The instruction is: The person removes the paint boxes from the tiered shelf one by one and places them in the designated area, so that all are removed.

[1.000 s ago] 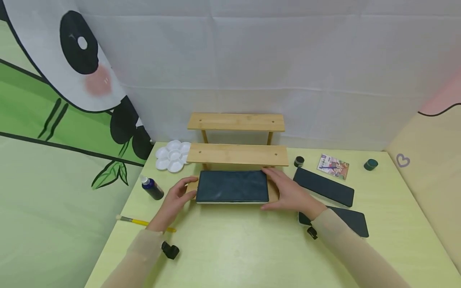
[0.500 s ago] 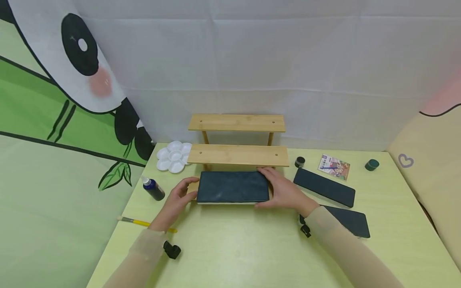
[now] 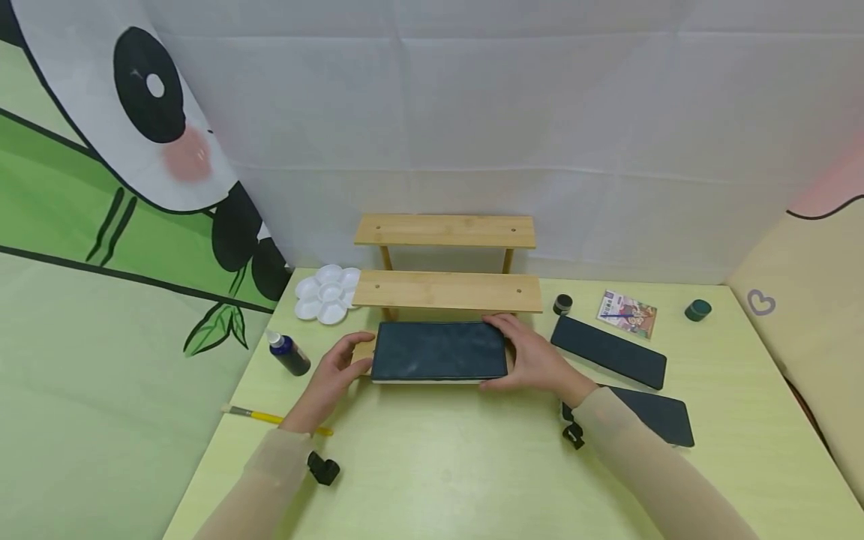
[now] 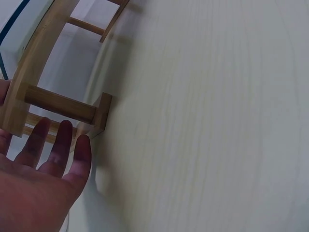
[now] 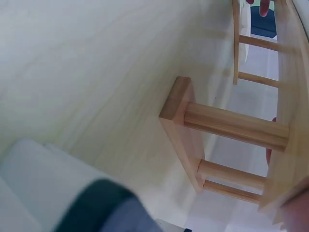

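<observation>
A three-tier wooden stand (image 3: 448, 289) is before me. On its lowest tier lies a dark blue-green rectangular slab (image 3: 439, 351) with a pale lower edge. My left hand (image 3: 329, 379) grips the left end of that tier, thumb in front and fingers behind; in the left wrist view the fingers (image 4: 59, 150) spread under the wood. The right hand (image 3: 533, 360) grips the tier's right end, its index finger and thumb right at the slab's back and front corners. In the right wrist view most of this hand is cut off, and the stand's legs (image 5: 236, 126) show.
Two more dark slabs (image 3: 610, 351) lie on the right, one partly behind the right forearm. Behind them are a small dark jar (image 3: 562, 304), a picture card (image 3: 628, 313) and a green jar (image 3: 697, 310). A white palette (image 3: 330, 293), blue bottle (image 3: 290, 355) and yellow brush (image 3: 266, 417) lie left.
My right hand has shifted slightly left, bringing its fingers and thumb in over the slab's right corners. The left hand keeps its place; the stand and slab look much the same.
</observation>
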### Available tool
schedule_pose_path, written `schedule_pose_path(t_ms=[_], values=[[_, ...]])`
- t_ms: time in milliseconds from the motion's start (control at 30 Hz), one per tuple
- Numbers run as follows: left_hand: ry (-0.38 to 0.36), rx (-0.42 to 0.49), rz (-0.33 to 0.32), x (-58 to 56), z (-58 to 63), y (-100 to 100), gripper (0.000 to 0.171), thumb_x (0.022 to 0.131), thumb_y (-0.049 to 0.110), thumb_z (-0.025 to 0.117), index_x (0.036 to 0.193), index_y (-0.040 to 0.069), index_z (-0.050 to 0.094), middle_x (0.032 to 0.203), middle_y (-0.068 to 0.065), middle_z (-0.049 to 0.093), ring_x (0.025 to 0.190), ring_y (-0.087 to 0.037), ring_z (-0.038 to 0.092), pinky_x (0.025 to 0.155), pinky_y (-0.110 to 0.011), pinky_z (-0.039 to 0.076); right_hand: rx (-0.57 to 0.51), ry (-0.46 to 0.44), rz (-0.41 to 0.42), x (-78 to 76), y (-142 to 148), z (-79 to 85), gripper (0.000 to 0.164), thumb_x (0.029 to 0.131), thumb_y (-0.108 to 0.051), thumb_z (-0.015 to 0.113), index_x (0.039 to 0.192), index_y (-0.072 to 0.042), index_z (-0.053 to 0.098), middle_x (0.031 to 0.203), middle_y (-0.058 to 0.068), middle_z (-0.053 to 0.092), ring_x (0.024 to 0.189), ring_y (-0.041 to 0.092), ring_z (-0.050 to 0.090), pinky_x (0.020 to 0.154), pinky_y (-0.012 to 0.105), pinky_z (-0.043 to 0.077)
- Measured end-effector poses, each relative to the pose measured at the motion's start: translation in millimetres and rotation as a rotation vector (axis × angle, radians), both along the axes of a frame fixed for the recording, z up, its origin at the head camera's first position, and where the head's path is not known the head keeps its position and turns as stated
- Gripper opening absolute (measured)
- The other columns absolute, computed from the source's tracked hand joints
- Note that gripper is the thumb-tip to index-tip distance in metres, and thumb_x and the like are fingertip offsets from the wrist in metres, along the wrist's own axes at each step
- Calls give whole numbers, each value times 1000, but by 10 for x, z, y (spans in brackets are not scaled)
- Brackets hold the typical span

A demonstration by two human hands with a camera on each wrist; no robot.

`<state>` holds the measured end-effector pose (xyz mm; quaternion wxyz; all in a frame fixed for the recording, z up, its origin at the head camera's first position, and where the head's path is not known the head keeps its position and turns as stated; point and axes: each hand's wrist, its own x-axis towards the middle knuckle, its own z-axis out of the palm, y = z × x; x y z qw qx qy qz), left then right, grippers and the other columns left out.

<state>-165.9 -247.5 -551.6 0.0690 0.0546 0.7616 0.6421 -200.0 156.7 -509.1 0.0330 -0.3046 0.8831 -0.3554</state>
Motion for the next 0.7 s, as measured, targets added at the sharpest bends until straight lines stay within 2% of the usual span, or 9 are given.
schedule_pose_path(t_ms=[200, 367, 533, 700], values=[[-1, -1, -8, 9, 16, -1, 49, 103, 28, 70, 147, 15, 54, 157, -3, 45, 156, -20, 23, 127, -47, 10, -28, -5, -18, 20, 16, -9, 117, 64, -52, 99, 161, -26, 40, 158, 0, 41, 140, 29, 46, 109, 58, 43], [2, 3, -12, 14, 13, -4, 48, 104, 28, 69, 147, 14, 54, 158, -2, 44, 156, -19, 23, 127, -46, 11, -59, -24, -25, 63, 40, 6, 117, 64, -54, 98, 161, -26, 40, 163, 5, 37, 145, 34, 41, 111, 62, 39], [2, -1, -8, 14, 15, -2, 48, 104, 27, 69, 148, 15, 54, 159, -3, 43, 156, -20, 21, 127, -46, 11, -89, -14, -28, 146, 83, 7, 115, 65, -49, 99, 161, -26, 40, 163, 10, 37, 147, 37, 38, 112, 65, 36], [-3, -20, -5, 22, 22, -4, 48, 104, 30, 69, 148, 16, 54, 159, -2, 43, 157, -21, 20, 127, -47, 12, -126, -11, -24, 252, 140, -12, 114, 66, -46, 100, 161, -27, 40, 160, 7, 40, 145, 35, 41, 112, 65, 37]])
